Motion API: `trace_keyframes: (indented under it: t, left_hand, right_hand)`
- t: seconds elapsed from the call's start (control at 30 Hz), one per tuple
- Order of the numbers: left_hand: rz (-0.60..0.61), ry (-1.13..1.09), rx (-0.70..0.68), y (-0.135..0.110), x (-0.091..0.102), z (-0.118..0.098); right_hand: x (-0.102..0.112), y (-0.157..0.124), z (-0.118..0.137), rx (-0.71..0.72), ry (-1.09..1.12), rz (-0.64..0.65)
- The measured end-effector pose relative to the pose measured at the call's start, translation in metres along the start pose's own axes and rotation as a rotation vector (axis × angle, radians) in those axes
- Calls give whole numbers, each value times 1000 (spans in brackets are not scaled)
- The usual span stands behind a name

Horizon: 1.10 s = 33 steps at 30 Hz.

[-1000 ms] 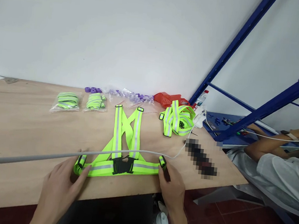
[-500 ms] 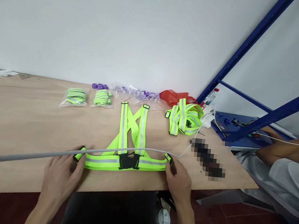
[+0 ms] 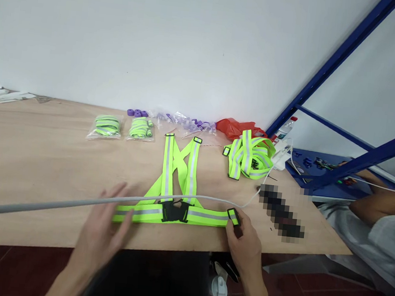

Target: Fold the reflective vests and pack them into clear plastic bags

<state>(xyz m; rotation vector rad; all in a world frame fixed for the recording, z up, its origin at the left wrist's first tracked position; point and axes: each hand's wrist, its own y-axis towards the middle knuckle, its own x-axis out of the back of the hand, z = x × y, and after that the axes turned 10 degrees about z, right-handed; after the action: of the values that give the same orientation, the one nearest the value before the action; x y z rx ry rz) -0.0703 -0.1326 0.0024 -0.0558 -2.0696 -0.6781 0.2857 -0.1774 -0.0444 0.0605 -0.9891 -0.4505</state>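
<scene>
A yellow-green reflective vest [image 3: 191, 175] made of straps with silver stripes lies flat on the table in front of me. Its two shoulder straps cross behind, and a black buckle [image 3: 176, 211] joins the waist belt in the middle. My right hand [image 3: 245, 240] grips the belt's right end, beside a black slider. My left hand [image 3: 104, 232], blurred, is over the belt's left end with its fingers spread, no longer pinching it. The left slider is hidden behind that hand. A grey cable [image 3: 71, 204] passes in front of the vest.
Two plastic bags of folded green straps [image 3: 107, 125] lie at the back, near purple rolls [image 3: 137, 113]. A loose pile of reflective straps [image 3: 251, 156] sits right, by a red bag [image 3: 238, 128] and a bottle [image 3: 286, 128]. A co-worker's arm [image 3: 379, 200] shows at the right.
My left hand has let go of the belt's left end, opened, and moved right over the belt. My right hand still holds its end. The view has shifted slightly.
</scene>
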Motion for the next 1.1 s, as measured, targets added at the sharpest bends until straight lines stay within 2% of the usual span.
trace_keyframes:
  t: [0.13,0.17,0.23,0.4,0.5,0.63,0.77,0.87,0.97,1.1]
  left_hand:
    - [235,-43,-298,12,-27,-54]
    - [303,-30,-318,15,-36,-63]
    - [363,8,-304,20,-53,-70]
    - [361,-4,-291,26,-79,-52]
    - [317,-93,-337,26,-84,-40]
    - [280,-177,-359,28,-85,-36]
    - [287,-146,-372,27,-79,-41]
    - [283,-80,-430,22,-76,-51]
    - [299,34,-473,16,-80,-63]
    - [315,183,-470,9,-86,-73]
  right_hand:
    - [-3,0,-4,58,-17,-20]
    - [-3,0,-4,75,-13,-26]
    - [-2,0,-4,108,2,-30]
    - [-1,-3,-4,142,-8,-57]
    - [-3,-4,-5,145,-34,-94]
    - [-4,-5,-4,179,-62,-104]
    - [-1,-5,-2,193,-84,-89]
    - [-1,-4,0,221,-95,-95]
    - [-1,-4,0,242,-98,-99]
    - [0,-2,0,175,-98,-141]
